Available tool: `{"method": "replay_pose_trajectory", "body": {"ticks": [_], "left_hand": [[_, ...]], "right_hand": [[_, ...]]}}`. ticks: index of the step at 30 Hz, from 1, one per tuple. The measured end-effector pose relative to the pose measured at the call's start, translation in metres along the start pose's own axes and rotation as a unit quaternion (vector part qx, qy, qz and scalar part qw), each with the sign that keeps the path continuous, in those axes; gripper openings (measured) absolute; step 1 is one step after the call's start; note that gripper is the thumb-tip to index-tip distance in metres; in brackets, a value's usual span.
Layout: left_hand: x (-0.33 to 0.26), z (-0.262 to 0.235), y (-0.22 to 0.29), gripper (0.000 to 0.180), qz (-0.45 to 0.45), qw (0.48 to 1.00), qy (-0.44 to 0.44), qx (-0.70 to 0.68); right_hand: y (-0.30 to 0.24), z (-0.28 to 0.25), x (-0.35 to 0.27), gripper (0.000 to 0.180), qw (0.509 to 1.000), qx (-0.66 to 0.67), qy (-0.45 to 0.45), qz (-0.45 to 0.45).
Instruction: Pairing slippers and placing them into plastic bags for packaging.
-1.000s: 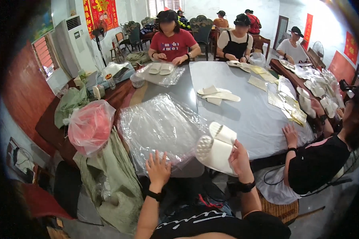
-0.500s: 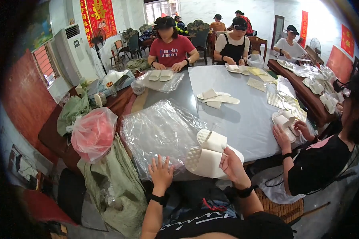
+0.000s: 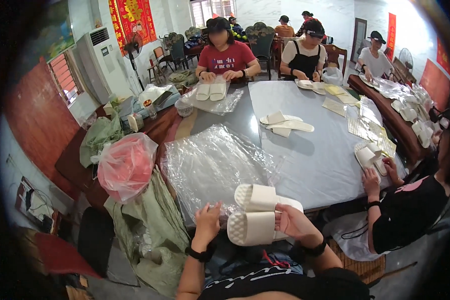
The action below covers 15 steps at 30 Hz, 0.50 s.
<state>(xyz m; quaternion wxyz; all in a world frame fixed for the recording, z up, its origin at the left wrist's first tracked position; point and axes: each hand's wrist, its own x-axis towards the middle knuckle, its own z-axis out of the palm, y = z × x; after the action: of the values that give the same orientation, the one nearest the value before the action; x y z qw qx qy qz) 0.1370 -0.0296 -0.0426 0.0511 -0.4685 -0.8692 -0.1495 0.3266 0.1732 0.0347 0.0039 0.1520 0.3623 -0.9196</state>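
Note:
My right hand (image 3: pixel 296 221) grips a pair of cream slide slippers (image 3: pixel 251 228) by their straps. They lie one above the other, dimpled toe ends to the left, just over the table's near edge. To their left, my left hand (image 3: pixel 208 221) rests at the near edge of a pile of clear plastic bags (image 3: pixel 212 162). Its fingers are slightly bent and apart, touching the plastic, with no slipper in them. Farther off on the table, another pair of cream slippers (image 3: pixel 286 123) lies crossed.
Co-workers handle slippers across the table and at my right, where one's hand (image 3: pixel 371 182) holds a pair. Yellowish sheets (image 3: pixel 370 131) lie on the right side. A pink bundle in a bag (image 3: pixel 126 167) and a green sack (image 3: pixel 152 227) stand at my left.
The slippers have turned so their toes point more squarely left and are nearly level. My left hand's spread fingers have drawn together and bent. The whole view has shifted slightly.

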Motion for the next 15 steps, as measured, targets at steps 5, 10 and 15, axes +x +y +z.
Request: {"method": "replay_pose_trajectory", "body": {"ticks": [5, 10, 15], "left_hand": [[0.012, 0.013, -0.017, 0.037, 0.038, 0.996, 0.05, -0.059], [0.033, 0.021, -0.011, 0.036, -0.077, 0.987, -0.008, -0.138], [0.019, -0.005, 0.014, 0.04, -0.121, 0.974, 0.045, -0.187]], "right_hand": [[0.008, 0.0, -0.005, 0.04, 0.995, -0.022, -0.012, 0.093], [0.02, -0.014, 0.004, 0.039, 0.985, -0.018, -0.062, 0.159], [0.023, -0.003, 0.01, 0.038, 0.993, 0.087, -0.026, 0.081]]}}
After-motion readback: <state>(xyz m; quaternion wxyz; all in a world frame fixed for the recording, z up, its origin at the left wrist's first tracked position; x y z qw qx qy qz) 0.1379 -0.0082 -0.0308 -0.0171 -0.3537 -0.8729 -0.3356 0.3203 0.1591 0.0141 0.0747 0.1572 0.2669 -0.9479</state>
